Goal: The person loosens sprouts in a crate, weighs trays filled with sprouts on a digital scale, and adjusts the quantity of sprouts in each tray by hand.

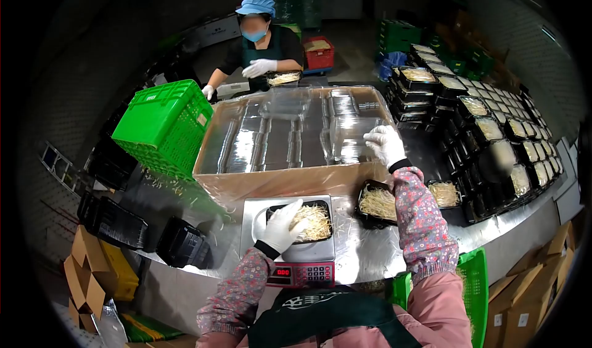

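Observation:
My left hand (282,228), in a white glove, lies over the left side of a black tray of bean sprouts (313,222), its fingers stretched onto the sprouts. That tray sits on a digital scale (254,215) whose red display reads 0.00. My right hand (385,146), also gloved, is at the right side of a large cardboard box (246,184) filled with stacked clear plastic lids (246,138). Its fingers are pinched at the edge of a clear plastic lid (353,139). Below my right forearm stand two filled trays, one a sprout tray (377,203) close by its left side.
Across the box, a co-worker (271,46) stands by another sprout tray (285,78). A green crate (163,123) tilts at the left, near empty black trays (183,243). Stacked filled trays (487,126) crowd the right. Another green crate (473,286) is below the table's edge.

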